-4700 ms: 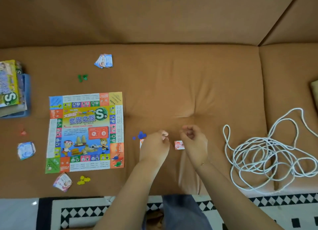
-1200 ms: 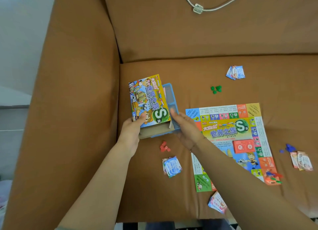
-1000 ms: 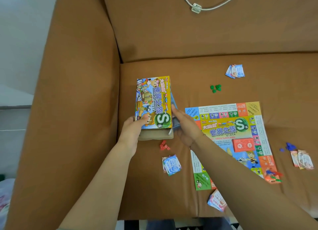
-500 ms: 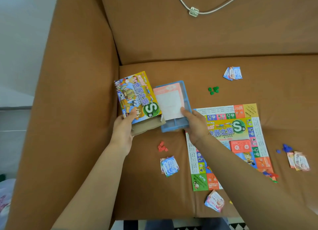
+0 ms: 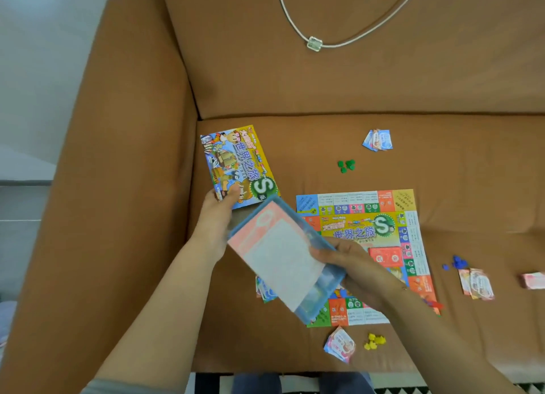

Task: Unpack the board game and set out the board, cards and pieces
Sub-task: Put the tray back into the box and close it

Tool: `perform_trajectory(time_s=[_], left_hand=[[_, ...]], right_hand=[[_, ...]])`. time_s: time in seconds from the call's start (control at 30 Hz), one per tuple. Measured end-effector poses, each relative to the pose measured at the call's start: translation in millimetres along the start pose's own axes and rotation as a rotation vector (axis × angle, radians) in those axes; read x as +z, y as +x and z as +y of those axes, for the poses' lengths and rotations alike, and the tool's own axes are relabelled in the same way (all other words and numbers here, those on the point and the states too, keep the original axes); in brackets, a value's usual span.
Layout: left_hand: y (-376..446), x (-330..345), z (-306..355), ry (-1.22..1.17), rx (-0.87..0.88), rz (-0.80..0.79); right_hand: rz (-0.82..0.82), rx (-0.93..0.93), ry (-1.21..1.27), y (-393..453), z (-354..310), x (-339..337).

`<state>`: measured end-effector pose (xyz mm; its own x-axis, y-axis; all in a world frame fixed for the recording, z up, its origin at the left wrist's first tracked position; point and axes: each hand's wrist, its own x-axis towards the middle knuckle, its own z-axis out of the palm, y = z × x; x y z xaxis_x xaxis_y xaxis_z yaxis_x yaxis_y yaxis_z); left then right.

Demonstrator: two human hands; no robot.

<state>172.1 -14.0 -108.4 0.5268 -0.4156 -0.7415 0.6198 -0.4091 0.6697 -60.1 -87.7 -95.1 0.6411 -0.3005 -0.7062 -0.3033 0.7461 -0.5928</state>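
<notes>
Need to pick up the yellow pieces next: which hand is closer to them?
Right. The right hand holds the blue tray over the board, up-left of the yellow pieces. The left hand grips the box lid, farther left.

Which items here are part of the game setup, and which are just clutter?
Job: box lid, blue tray, board, card stacks, green pieces, yellow pieces, blue pieces.
Lying about: white cord, sofa.
</notes>
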Motion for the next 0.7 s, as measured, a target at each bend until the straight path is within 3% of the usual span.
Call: perform_trajectory(time_s=[0.23, 0.57, 0.7], left_hand=[[-15, 5, -16, -0.036, -0.117, -0.055], [-29, 1, -33, -0.133, -0.073, -0.096], [-37, 2, -33, -0.068, -0.090, -0.196]], right_hand=[[-0.028, 0.101, -0.080, 2, 3, -18], [-0.047, 0.227, -0.142, -6, 8, -27], [-0.012, 0.183, -0.006, -5, 8, -27]])
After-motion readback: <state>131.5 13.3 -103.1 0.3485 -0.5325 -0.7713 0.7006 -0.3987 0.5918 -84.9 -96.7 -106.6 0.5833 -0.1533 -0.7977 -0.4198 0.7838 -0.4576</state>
